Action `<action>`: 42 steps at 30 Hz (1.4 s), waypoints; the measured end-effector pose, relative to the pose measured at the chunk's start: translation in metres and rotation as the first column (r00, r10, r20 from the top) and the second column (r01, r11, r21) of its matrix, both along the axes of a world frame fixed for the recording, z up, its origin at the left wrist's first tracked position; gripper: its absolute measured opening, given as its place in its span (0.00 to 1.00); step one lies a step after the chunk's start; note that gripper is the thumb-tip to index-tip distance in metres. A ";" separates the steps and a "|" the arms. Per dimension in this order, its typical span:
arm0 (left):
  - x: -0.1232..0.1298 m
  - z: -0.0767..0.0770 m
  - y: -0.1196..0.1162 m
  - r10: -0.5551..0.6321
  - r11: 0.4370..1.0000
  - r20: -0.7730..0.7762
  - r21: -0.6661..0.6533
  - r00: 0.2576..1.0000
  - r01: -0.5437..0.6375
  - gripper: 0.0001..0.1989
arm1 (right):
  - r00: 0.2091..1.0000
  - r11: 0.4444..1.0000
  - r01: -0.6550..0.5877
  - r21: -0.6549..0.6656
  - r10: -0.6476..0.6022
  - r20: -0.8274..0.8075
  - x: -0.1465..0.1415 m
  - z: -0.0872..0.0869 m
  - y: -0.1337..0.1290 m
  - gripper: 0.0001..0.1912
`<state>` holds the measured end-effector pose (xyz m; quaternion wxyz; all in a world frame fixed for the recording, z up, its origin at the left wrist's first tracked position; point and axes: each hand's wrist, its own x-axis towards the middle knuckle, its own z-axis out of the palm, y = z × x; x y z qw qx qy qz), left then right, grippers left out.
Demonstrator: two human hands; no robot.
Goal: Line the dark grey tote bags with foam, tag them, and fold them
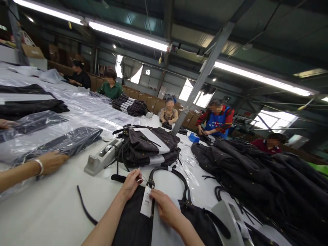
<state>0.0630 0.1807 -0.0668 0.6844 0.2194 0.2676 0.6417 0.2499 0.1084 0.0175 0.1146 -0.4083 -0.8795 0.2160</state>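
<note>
A dark bag [132,218] with a grey panel lies on the white table before me, its curved handle [183,179] pointing away. A white hang tag [146,205] with small print rests on the bag near the handle's base. My left hand [132,184] pinches the tag's thin string just left of the handle. The fingers of my right hand [165,206] are closed at the tag's upper right edge; the thumb is mostly hidden.
Folded dark bags [151,143] are stacked ahead, beside a grey tape dispenser [102,159]. Another dispenser [232,222] stands at right, near a large bag pile [246,171]. At left, a co-worker's hand [52,162] touches a plastic-wrapped bag [82,140]. A metal post [197,85] rises beyond.
</note>
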 end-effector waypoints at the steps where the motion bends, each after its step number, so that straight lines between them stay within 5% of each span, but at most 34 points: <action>1: -0.001 0.001 0.000 -0.001 1.000 0.026 -0.004 1.000 0.001 0.20 | 0.999 1.000 -0.007 0.007 0.007 0.052 0.000 0.001 -0.001 0.32; 8: -0.007 0.002 0.000 -0.021 1.000 0.122 -0.018 0.992 0.024 0.18 | 0.956 0.988 -0.042 0.149 -0.003 0.293 -0.014 0.006 0.008 0.32; 16: -0.004 0.008 -0.006 -0.052 0.999 0.159 0.010 0.986 0.051 0.16 | 0.981 0.988 -0.076 0.135 0.049 0.190 -0.011 0.006 0.011 0.23; 23: 0.003 -0.011 -0.002 -0.020 0.994 0.227 -0.096 0.974 0.043 0.09 | 0.996 0.984 -0.060 0.168 0.047 0.079 -0.018 -0.013 0.014 0.18; 29: 0.001 -0.011 -0.001 -0.075 0.993 0.180 -0.074 0.981 0.090 0.06 | 0.971 0.989 0.119 0.085 -0.098 -0.216 -0.031 -0.027 0.029 0.14; 34: 0.003 -0.009 -0.003 -0.096 0.990 0.015 -0.101 0.995 0.097 0.17 | 0.751 0.885 0.463 -0.046 -0.419 -0.511 -0.042 -0.023 0.043 0.12; 37: 0.007 -0.013 -0.001 -0.112 0.987 -0.037 -0.119 0.993 0.107 0.22 | 0.745 0.847 0.531 -0.033 -0.485 -0.459 -0.045 -0.019 0.051 0.12; 42: 0.011 -0.025 0.008 -0.051 0.997 -0.137 -0.069 0.989 0.042 0.29 | 0.853 0.885 0.464 0.022 -0.440 -0.281 -0.047 -0.012 0.060 0.14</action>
